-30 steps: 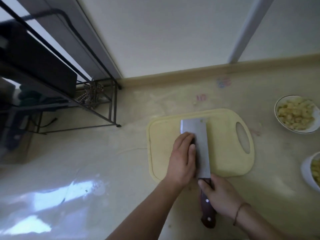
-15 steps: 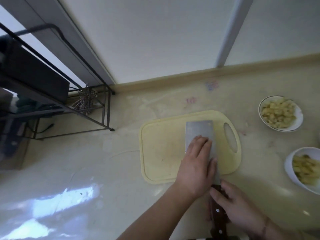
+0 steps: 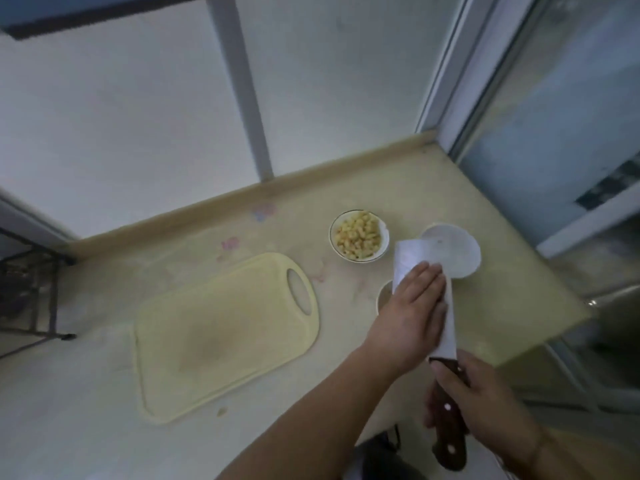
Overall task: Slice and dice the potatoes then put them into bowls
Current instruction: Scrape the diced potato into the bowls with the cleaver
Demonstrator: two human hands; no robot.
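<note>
My right hand grips the dark wooden handle of a cleaver, whose flat blade is held level over a white bowl, mostly hidden beneath it. My left hand lies flat on the blade with fingers straight; whatever potato lies under the palm is hidden. A second white bowl sits just beyond the blade tip. A gold-rimmed bowl of diced potato stands to the left of it. The pale yellow cutting board lies bare at the centre left.
A small potato scrap lies by the board's near corner. The counter ends at a drop on the right, beside a glass door. A black wire rack stands at the far left against the wall.
Both hands carried the cleaver off the cutting board and to the right, over the bowls. The view swung right, so the board now sits left and the rack is nearly out of view.
</note>
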